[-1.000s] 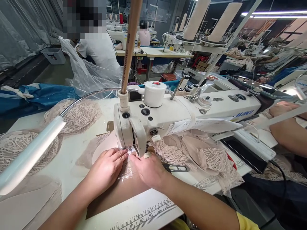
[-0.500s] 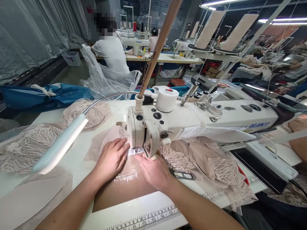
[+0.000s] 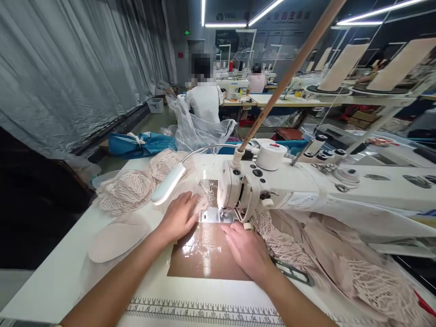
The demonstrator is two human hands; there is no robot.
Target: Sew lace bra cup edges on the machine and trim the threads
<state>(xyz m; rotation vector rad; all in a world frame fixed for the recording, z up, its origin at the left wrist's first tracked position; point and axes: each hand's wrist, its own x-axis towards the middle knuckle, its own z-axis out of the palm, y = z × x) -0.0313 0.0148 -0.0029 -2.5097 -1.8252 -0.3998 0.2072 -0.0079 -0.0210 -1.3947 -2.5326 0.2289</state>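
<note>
My left hand [image 3: 180, 218] is curved over a pale beige lace piece [image 3: 201, 200], just left of the sewing machine's needle area. Its fingers rest on the cloth, with their undersides hidden. The metal needle plate [image 3: 209, 215] shows bare beside my thumb. My right hand [image 3: 247, 247] lies with fingers stretched out on a shiny brown sheet [image 3: 200, 261], close to the presser foot, and holds nothing. Above it stands the white sewing machine [image 3: 231, 186]. Thread snips [image 3: 293, 271] lie partly under the right wrist.
Lace cups [image 3: 127, 190] and a smooth beige cup [image 3: 112, 243] lie at left. A lamp [image 3: 168, 184] hangs low above them. Lace cloth [image 3: 368, 277] is heaped at right. A printed ruler [image 3: 200, 313] runs along the front. Another person [image 3: 204, 102] sits ahead, facing away.
My left hand has drawn back left from the needle with the lace piece, uncovering the needle plate. The right hand stays near the presser foot. The whole view has turned left and up.
</note>
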